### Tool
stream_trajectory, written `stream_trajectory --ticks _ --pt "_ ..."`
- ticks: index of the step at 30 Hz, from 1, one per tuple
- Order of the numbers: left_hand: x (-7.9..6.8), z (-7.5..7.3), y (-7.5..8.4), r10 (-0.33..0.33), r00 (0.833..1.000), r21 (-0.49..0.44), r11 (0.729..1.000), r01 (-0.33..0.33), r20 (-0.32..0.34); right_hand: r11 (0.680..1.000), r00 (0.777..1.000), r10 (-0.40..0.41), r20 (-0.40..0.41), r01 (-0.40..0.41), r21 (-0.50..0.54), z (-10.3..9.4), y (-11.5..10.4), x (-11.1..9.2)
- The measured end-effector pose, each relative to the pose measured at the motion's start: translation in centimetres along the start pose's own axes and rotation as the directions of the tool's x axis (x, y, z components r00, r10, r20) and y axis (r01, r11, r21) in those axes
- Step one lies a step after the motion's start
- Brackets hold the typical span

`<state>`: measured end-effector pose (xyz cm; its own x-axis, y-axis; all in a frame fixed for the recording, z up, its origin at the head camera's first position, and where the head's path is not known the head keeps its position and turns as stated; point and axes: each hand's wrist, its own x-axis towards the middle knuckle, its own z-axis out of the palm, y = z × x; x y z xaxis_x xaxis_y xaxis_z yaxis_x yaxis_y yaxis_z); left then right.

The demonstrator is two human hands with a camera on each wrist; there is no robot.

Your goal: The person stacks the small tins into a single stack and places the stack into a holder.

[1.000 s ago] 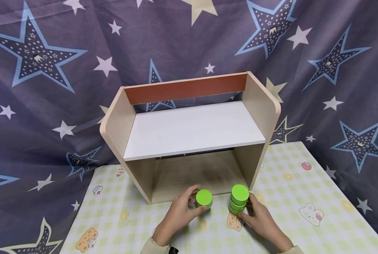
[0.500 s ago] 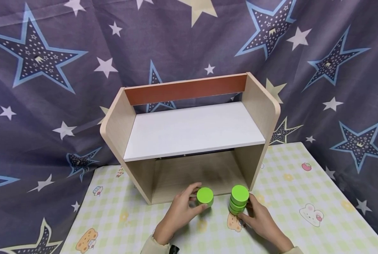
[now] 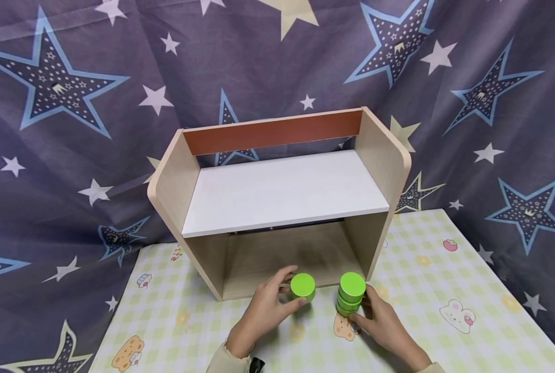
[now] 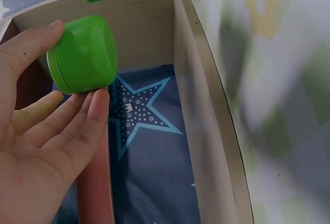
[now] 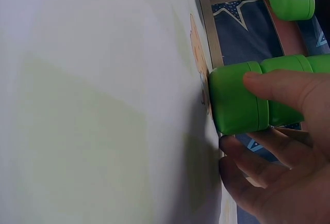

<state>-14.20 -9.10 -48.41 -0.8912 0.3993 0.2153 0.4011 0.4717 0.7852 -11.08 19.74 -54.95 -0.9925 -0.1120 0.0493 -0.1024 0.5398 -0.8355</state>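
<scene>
In the head view my left hand [image 3: 270, 305] pinches one round green lidded jar [image 3: 302, 287] between thumb and fingers. The left wrist view shows that jar [image 4: 85, 53] held off the table, with the thumb on one side and fingertips under the other. To its right, a stack of three similar green jars [image 3: 351, 293] stands upright on the table. My right hand [image 3: 382, 318] holds this stack low down. In the right wrist view, the thumb presses the bottom jar [image 5: 237, 97] near its lid seam, and the fingers curl round its other side.
Behind the hands stands a wooden two-level shelf [image 3: 286, 191] with a white middle board and a red-brown back rail. A checked cloth [image 3: 445, 269] with cartoon prints covers the table. A dark star-patterned curtain [image 3: 268, 62] hangs at the back.
My left hand has shifted its jar slightly up and to the right in the head view, closer to the stack. The right hand and the stack stay in place.
</scene>
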Motion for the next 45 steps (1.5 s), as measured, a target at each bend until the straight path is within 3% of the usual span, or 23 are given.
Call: stream_trajectory --ticks 23,45 --pt "1.3 0.1 1.6 0.073 0.997 -0.038 0.997 -0.073 -0.019 1.000 1.000 -0.003 -0.010 0.003 -0.017 0.0 0.1 0.0" --pt "2.6 0.4 3.0 0.082 0.995 -0.008 0.997 -0.081 0.050 1.000 1.000 -0.020 -0.017 0.020 -0.009 0.0 0.3 0.0"
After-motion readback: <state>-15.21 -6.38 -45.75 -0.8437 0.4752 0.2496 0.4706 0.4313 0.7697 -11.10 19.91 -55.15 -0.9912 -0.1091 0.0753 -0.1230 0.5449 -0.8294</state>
